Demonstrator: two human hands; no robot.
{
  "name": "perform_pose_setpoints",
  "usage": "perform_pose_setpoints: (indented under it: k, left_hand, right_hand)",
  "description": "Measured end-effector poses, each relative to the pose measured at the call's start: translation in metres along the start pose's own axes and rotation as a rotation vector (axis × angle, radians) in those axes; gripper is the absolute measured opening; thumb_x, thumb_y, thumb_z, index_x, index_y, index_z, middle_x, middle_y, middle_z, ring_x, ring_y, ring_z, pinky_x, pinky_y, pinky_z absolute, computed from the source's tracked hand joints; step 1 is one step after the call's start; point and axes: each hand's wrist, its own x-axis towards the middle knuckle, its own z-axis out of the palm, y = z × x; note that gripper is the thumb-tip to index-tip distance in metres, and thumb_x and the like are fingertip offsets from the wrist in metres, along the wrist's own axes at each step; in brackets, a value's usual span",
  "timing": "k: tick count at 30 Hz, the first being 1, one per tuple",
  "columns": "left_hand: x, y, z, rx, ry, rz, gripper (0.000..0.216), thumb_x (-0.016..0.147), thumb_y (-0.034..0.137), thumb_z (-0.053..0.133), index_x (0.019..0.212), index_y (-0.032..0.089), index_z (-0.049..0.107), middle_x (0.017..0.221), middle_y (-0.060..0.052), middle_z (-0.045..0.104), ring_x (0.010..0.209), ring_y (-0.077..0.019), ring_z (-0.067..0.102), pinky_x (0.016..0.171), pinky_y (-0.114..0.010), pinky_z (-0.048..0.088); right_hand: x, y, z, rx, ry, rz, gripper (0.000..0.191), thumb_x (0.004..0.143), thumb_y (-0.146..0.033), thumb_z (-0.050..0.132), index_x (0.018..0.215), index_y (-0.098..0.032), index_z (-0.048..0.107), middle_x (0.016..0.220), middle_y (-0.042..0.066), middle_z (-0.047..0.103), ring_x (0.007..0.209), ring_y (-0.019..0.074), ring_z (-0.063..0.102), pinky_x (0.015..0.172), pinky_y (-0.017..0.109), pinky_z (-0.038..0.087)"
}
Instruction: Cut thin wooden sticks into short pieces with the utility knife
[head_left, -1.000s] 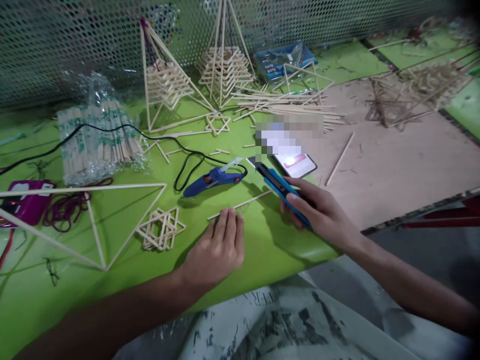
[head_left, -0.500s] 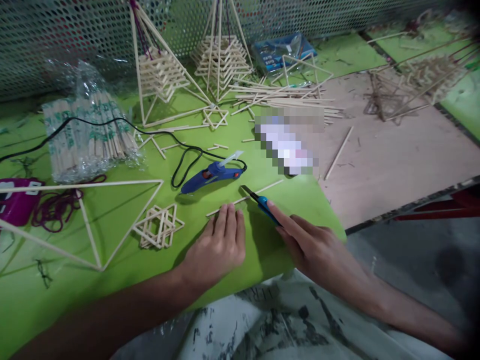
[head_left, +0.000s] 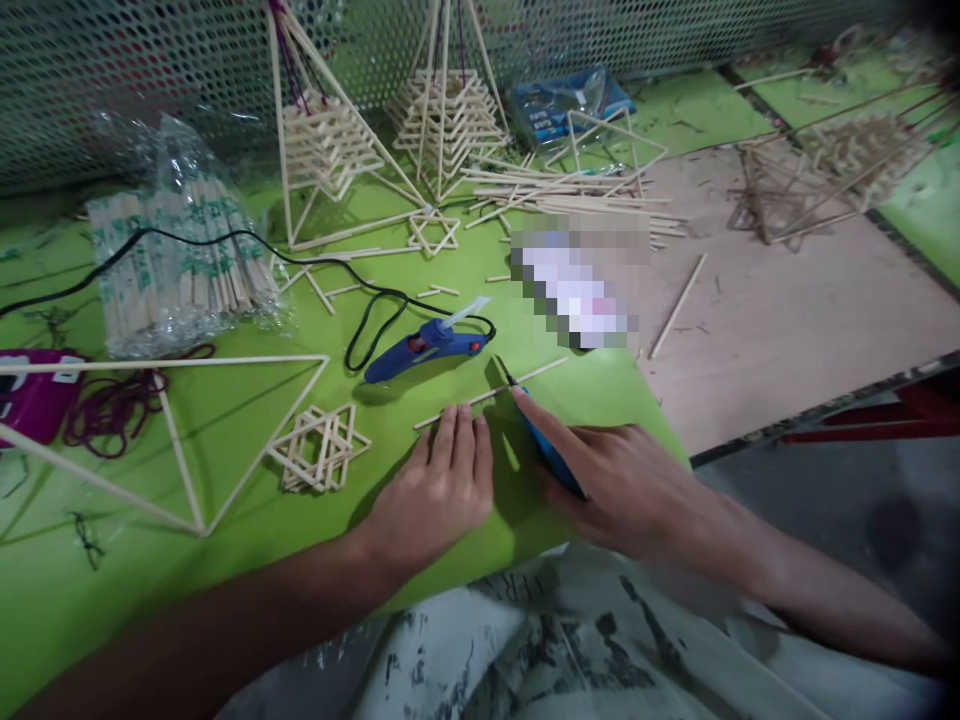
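- The step in hand looks like cutting a stick with a knife; that is judged from the pose alone.
- The stick lies aslant on the green bench, in front of the person and near the bench's front edge, its right end pointing away from the body.
- The left grip is flat, fingers side by side and stretched out, the tips pressing on the stick towards its left end; they do not wrap around it, and the thumb is hidden.
- The right grip is clamped around the blue handle, index finger stretched forward towards the blade.
- The blade crosses the line of the stick, just beside the left fingertips; whether it touches the wood cannot be told.
- As a judgement, the next move calls for firm pressure at one spot on the stick, with the left fingers kept out of the blade's path, since the stick could roll.
- The stick looks thin, straight, pale and plain, in one piece as far as it shows; part is covered by the fingertips.
- Just beyond it lies a blue glue gun; to the left sits a stack of star-shaped stick frames.
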Motion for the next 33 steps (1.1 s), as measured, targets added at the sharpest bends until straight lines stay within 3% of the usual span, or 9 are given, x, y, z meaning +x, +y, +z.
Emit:
perform_pose_setpoints:
  k: [4, 11, 24, 33]
  left_hand:
    - [0.0, 0.0, 0.0, -0.004, 0.007, 0.002, 0.034, 0.087, 0.007, 0.05, 0.116, -0.003, 0.065, 0.117, -0.027, 0.066, 0.107, -0.0324, 0.068, 0.079, -0.034, 0.061]
    - [0.0, 0.001, 0.001, -0.022, 0.016, -0.01, 0.034, 0.088, 0.009, 0.051, 0.115, -0.003, 0.065, 0.118, -0.027, 0.066, 0.108, -0.032, 0.067, 0.081, -0.034, 0.061]
    - [0.001, 0.001, 0.0, 0.001, 0.006, 0.0, 0.034, 0.088, 0.01, 0.05, 0.115, -0.003, 0.065, 0.118, -0.027, 0.066, 0.108, -0.0316, 0.068, 0.079, -0.034, 0.061]
    - [0.001, 0.0, -0.001, -0.017, 0.008, -0.005, 0.035, 0.089, 0.009, 0.049, 0.117, -0.005, 0.064, 0.118, -0.027, 0.065, 0.107, -0.0321, 0.068, 0.079, -0.034, 0.061]
  right_hand:
    - [0.002, -0.003, 0.002, 0.098, 0.012, 0.008, 0.078, 0.084, -0.025, 0.044, 0.152, -0.002, 0.013, 0.067, 0.004, 0.07, 0.053, 0.0199, 0.061, 0.046, 0.029, 0.033]
    - [-0.006, -0.01, 0.008, 0.262, -0.049, 0.012, 0.076, 0.087, -0.021, 0.039, 0.154, -0.009, 0.006, 0.069, 0.002, 0.07, 0.052, 0.018, 0.062, 0.048, 0.027, 0.038]
    - [-0.006, -0.011, 0.011, 0.331, -0.017, -0.017, 0.077, 0.086, -0.021, 0.043, 0.153, -0.003, 0.01, 0.065, 0.003, 0.067, 0.049, 0.018, 0.058, 0.045, 0.028, 0.036]
    - [-0.011, -0.013, 0.012, 0.37, -0.018, 0.016, 0.077, 0.086, -0.02, 0.045, 0.153, -0.005, 0.011, 0.055, -0.005, 0.056, 0.044, 0.0153, 0.051, 0.044, 0.027, 0.034]
